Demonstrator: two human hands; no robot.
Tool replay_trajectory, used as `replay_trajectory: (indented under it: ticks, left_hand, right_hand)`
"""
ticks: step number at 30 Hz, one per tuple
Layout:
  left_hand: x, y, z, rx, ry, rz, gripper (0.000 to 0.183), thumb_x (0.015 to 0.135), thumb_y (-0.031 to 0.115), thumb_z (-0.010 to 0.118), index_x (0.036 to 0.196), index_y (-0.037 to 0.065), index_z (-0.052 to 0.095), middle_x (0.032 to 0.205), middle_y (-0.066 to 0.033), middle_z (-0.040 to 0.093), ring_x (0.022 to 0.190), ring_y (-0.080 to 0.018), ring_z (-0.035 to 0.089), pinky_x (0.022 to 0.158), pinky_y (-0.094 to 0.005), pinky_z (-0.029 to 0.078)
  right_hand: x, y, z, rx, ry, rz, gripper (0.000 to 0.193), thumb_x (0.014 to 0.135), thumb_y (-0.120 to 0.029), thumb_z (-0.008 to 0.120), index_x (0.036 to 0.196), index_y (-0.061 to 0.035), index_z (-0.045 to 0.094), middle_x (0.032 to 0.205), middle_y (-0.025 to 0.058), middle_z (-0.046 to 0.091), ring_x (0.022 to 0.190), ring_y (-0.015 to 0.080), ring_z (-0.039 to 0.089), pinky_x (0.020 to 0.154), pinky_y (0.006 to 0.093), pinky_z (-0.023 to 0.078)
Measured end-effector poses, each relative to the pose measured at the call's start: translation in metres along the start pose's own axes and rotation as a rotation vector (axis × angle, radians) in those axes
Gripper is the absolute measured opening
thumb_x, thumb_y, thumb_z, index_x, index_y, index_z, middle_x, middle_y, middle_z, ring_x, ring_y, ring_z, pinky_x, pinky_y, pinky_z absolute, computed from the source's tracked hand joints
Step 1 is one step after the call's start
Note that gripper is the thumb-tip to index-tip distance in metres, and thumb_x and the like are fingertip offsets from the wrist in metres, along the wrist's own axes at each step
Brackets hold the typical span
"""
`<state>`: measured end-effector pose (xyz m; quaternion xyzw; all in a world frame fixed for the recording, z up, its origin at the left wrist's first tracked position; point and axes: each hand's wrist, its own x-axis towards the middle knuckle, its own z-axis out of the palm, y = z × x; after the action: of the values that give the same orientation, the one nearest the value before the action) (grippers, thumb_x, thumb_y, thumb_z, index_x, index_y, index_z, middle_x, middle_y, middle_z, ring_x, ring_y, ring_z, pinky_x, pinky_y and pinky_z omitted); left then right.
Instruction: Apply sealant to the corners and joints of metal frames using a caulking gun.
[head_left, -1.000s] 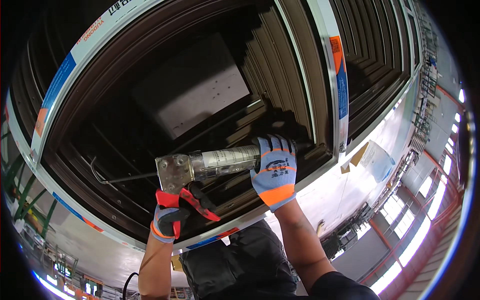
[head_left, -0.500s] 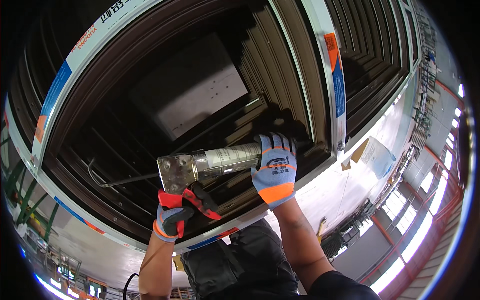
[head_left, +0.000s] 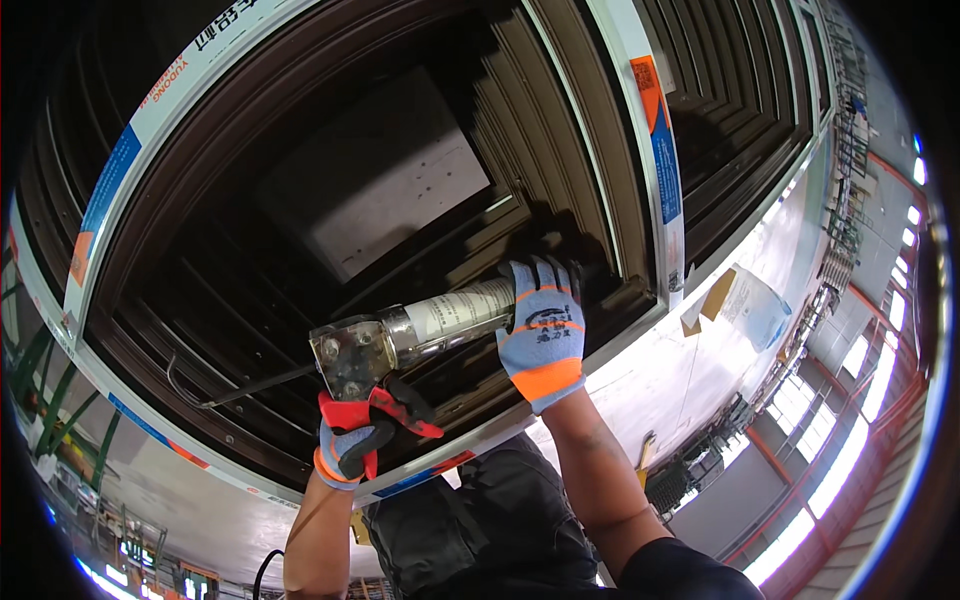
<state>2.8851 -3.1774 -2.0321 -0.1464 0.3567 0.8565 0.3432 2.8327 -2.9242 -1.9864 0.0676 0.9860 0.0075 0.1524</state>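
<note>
A caulking gun [head_left: 352, 355] with a metal body, red handle and bent pull rod lies nearly level over the near part of a dark brown frame. My left hand [head_left: 345, 453], in a blue-grey glove with black-coated fingers, is closed around its red handle. A white printed sealant cartridge [head_left: 455, 312] sits in the gun's cradle. My right hand [head_left: 545, 335], gloved alike with an orange cuff, is closed over the cartridge's front end. Its fingertips and the nozzle are lost in shadow near the frame's right corner.
The brown frame [head_left: 440, 30] has a white, blue and orange protective film [head_left: 118, 165] along its edges. Through its opening a pale board [head_left: 420, 190] shows. Another dark frame [head_left: 735, 110] stands to the right, with a clear plastic bag [head_left: 757, 308] on the pale surface nearby.
The caulking gun and my right hand have shifted slightly left, and the gun's front tilts up a little more. Both hands keep their hold.
</note>
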Motion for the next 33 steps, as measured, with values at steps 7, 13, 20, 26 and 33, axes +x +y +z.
replay_trajectory:
  ticks: [7,13,20,26,33]
  left_hand:
    - [-0.005,0.002,0.017,0.048,0.037,0.120,0.049,0.068,0.012,0.072,0.112,-0.008,0.058,0.098,-0.0167,0.066,0.091,-0.0291,0.065,0.086,-0.0393,0.049]
    - [-0.006,0.010,0.034,-0.078,-0.034,0.048,0.044,0.069,0.007,0.065,0.110,-0.008,0.058,0.098,-0.0199,0.065,0.089,-0.0309,0.065,0.083,-0.0408,0.051]
    - [-0.006,0.018,0.041,0.035,0.024,0.067,0.045,0.068,0.007,0.062,0.109,-0.010,0.056,0.097,-0.0221,0.064,0.084,-0.0339,0.065,0.081,-0.0416,0.052]
    - [-0.021,0.035,0.072,0.001,0.017,0.070,0.059,0.072,0.020,0.063,0.119,-0.012,0.050,0.104,-0.0259,0.063,0.093,-0.0419,0.065,0.090,-0.0485,0.049]
    - [-0.084,0.071,0.117,-0.044,-0.058,0.241,0.093,0.078,0.069,0.054,0.131,-0.007,0.043,0.120,-0.0306,0.055,0.111,-0.0473,0.056,0.096,-0.0583,0.044]
  right_hand:
    - [0.001,0.008,-0.009,0.013,0.122,-0.078,0.069,0.063,-0.021,0.074,0.126,-0.0057,0.051,0.128,0.0170,0.050,0.123,0.0360,0.044,0.111,0.0462,0.029]
    - [0.000,0.015,-0.018,0.115,0.130,-0.093,0.066,0.063,-0.021,0.074,0.123,-0.0055,0.052,0.126,0.0175,0.051,0.121,0.0360,0.045,0.109,0.0468,0.031]
    - [-0.003,0.021,-0.015,0.161,0.160,-0.128,0.060,0.070,-0.022,0.069,0.125,-0.0059,0.052,0.124,0.0184,0.052,0.120,0.0366,0.046,0.108,0.0484,0.032]
    - [-0.012,0.026,-0.026,0.208,0.169,-0.174,0.064,0.064,-0.023,0.074,0.122,-0.0057,0.053,0.122,0.0175,0.053,0.117,0.0364,0.048,0.104,0.0466,0.035]
    - [-0.036,0.020,-0.077,0.587,0.294,-0.411,0.065,0.055,-0.018,0.077,0.114,-0.0022,0.055,0.111,0.0167,0.056,0.105,0.0368,0.052,0.094,0.0448,0.041]
